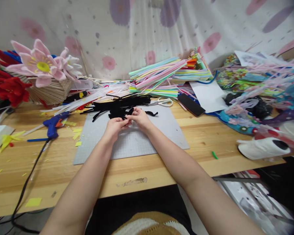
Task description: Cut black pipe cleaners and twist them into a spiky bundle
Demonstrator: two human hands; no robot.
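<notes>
Both my hands meet over the grey cutting mat [137, 140] at the middle of the wooden table. My left hand [116, 125] and my right hand [139, 117] are closed, pinching a black pipe cleaner piece [127, 114] between their fingertips. Just behind them lies a pile of black pipe cleaners [117, 104] spread across the mat's far edge. A short curled black piece [152, 113] rests on the mat to the right of my right hand.
A blue glue gun [54, 124] with its cord lies left of the mat among yellow scraps. White scissors [163, 102], a black phone [191, 104] and white paper sit behind. Pastel pipe cleaner bundles [166, 75], pink felt flowers [42, 63] and craft clutter line the back and right.
</notes>
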